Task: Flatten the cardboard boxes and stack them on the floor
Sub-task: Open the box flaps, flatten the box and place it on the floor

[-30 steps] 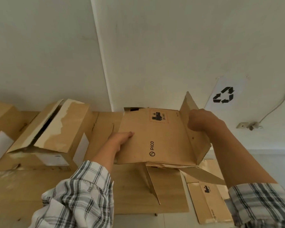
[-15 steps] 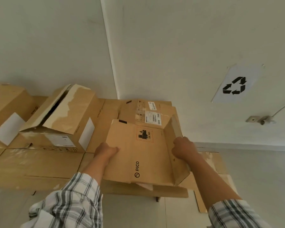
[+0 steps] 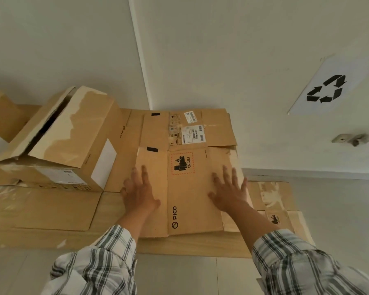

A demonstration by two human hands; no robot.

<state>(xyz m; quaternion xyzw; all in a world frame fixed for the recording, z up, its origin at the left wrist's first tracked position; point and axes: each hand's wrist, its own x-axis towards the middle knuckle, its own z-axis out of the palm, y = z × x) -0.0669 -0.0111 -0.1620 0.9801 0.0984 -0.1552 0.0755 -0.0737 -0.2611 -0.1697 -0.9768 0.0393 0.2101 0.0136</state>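
Note:
A flattened brown PICO box with a red UN 3481 label lies on top of a pile of flat cardboard on the floor. My left hand rests palm down on its left part, fingers spread. My right hand presses palm down near its right edge, fingers spread too. Neither hand grips anything. To the left stands an unflattened box with its top flaps partly open and torn.
Another brown box sits at the far left edge. More flat cardboard lies to the right by the wall. A recycling sign and a wall socket are on the white wall. Grey floor tiles lie in front.
The PICO box went from being held up with a side flap raised to lying flat on the pile. Both hands let go of its edges and now lie open on top.

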